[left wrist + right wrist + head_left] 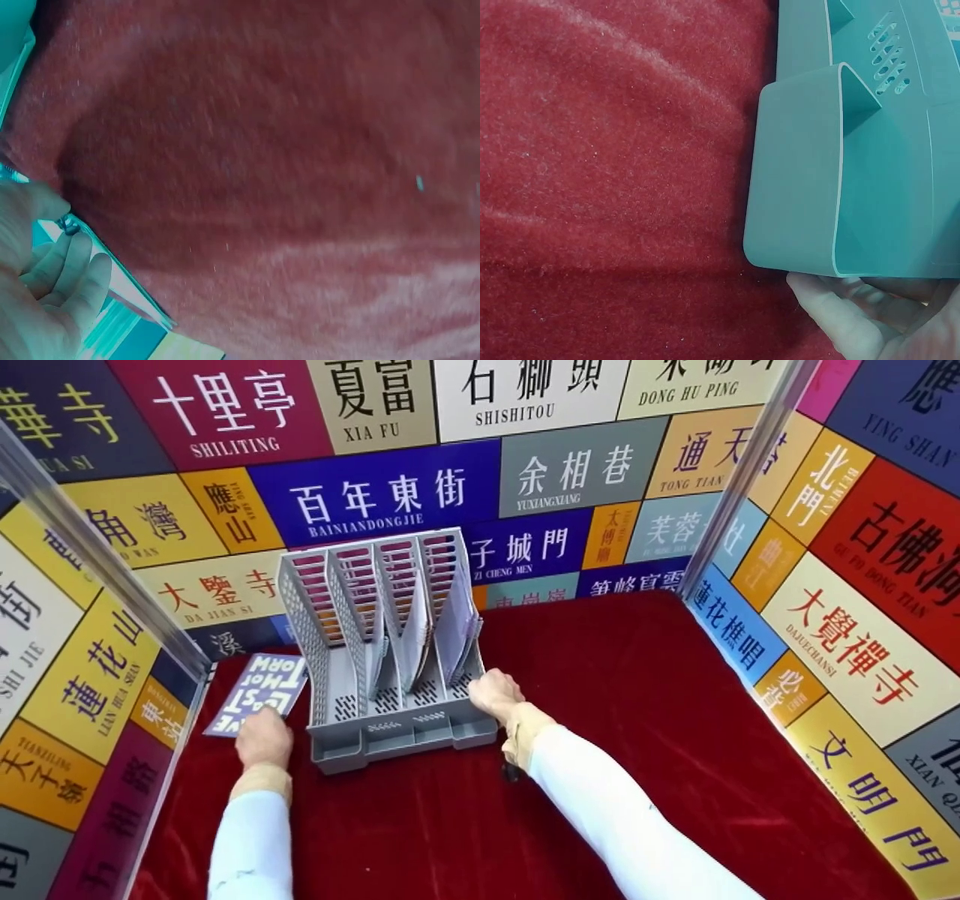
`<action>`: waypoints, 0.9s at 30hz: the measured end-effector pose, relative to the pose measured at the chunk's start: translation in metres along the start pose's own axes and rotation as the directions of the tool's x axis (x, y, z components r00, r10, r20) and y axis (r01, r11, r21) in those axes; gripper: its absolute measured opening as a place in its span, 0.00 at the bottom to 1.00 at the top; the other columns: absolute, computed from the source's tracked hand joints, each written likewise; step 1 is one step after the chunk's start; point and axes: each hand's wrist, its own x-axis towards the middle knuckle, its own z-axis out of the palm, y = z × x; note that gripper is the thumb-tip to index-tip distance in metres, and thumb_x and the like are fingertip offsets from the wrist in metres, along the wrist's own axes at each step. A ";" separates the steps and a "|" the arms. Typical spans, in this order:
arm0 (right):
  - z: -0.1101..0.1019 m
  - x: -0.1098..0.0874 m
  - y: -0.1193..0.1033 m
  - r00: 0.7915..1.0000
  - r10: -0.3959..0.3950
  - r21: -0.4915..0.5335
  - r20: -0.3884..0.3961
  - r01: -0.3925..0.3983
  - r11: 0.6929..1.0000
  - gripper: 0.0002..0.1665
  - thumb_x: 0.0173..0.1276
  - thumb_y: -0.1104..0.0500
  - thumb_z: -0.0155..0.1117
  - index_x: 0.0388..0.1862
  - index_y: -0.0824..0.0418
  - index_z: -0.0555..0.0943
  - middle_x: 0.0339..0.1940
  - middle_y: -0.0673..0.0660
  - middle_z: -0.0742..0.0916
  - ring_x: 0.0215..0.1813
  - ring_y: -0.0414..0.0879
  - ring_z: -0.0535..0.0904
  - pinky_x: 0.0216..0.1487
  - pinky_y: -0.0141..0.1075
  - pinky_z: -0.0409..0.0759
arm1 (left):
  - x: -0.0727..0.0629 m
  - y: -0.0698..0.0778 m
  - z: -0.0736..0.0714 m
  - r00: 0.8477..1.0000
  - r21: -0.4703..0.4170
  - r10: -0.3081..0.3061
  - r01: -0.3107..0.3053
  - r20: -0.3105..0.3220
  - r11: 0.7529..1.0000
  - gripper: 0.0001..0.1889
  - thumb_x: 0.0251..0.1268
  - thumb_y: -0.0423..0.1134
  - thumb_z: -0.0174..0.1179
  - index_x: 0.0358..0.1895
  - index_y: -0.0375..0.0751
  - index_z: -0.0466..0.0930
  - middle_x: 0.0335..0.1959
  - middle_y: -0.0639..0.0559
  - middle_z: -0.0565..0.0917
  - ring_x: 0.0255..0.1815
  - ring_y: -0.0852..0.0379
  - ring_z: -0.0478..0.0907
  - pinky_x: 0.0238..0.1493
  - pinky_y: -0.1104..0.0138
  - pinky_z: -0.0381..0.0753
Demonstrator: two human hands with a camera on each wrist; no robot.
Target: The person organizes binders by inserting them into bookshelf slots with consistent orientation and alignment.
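Observation:
A grey desktop file rack (pixel 409 735) with upright dividers stands against the back wall. Several thin booklets (pixel 454 641) lean in its middle and right slots, while the leftmost slot holds none. To the left of the rack, my left hand (pixel 264 739) pinches the near edge of a purple booklet (pixel 259 686) with large white lettering. The left wrist view shows thumb and fingers (pixel 56 274) on that edge. My right hand (pixel 496 694) grips the rack's front right side. Its fingers (pixel 832 311) lie against the outer wall in the right wrist view, partly hidden by the rack.
Dark red cloth (pixel 420 825) covers the table. Printed panels with Chinese lettering (pixel 375 495) enclose it at the back and both sides. A shallow tray with small compartments (pixel 877 202) runs along the rack's front.

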 end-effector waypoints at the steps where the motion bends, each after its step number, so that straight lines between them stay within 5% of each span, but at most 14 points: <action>1: 0.000 0.000 0.000 1.000 0.004 0.000 0.002 -0.004 1.000 0.18 0.76 0.50 0.55 0.44 0.56 0.89 0.57 0.61 0.94 0.58 0.57 0.91 0.62 0.54 0.88 | 0.000 -0.003 -0.002 1.000 0.007 0.010 -0.010 0.009 1.000 0.15 0.68 0.32 0.61 0.46 0.19 0.84 0.47 0.12 0.86 0.48 0.15 0.88 0.48 0.30 0.88; 9: -0.001 0.001 0.001 1.000 0.003 0.002 0.004 -0.003 1.000 0.19 0.76 0.49 0.55 0.46 0.57 0.89 0.57 0.61 0.94 0.57 0.58 0.91 0.62 0.54 0.88 | -0.011 -0.024 -0.018 0.992 0.032 0.017 -0.021 0.127 0.999 0.19 0.63 0.37 0.71 0.47 0.20 0.85 0.50 0.12 0.86 0.50 0.15 0.88 0.49 0.31 0.89; 16: 0.001 0.000 0.000 1.000 -0.003 0.005 -0.002 0.003 1.000 0.20 0.74 0.49 0.55 0.49 0.57 0.90 0.62 0.61 0.94 0.65 0.61 0.91 0.66 0.56 0.87 | -0.019 -0.033 -0.033 0.973 0.083 -0.036 0.017 0.228 0.996 0.22 0.58 0.34 0.67 0.52 0.19 0.83 0.54 0.12 0.85 0.54 0.16 0.87 0.52 0.31 0.90; 23: 0.002 -0.001 -0.001 1.000 -0.011 -0.009 -0.004 0.011 1.000 0.22 0.74 0.49 0.55 0.50 0.58 0.90 0.63 0.62 0.93 0.67 0.61 0.90 0.67 0.56 0.87 | -0.021 -0.031 -0.028 0.973 0.124 -0.021 -0.008 0.232 0.992 0.31 0.64 0.44 0.73 0.57 0.15 0.81 0.60 0.08 0.80 0.63 0.13 0.79 0.58 0.29 0.86; 27: 0.001 -0.005 -0.001 1.000 -0.012 -0.012 -0.005 0.012 1.000 0.21 0.75 0.50 0.54 0.50 0.58 0.90 0.62 0.62 0.94 0.65 0.60 0.91 0.65 0.54 0.87 | -0.017 -0.029 -0.021 0.975 0.112 0.005 -0.031 0.224 0.993 0.32 0.65 0.40 0.69 0.63 0.15 0.75 0.64 0.06 0.75 0.68 0.10 0.73 0.64 0.26 0.83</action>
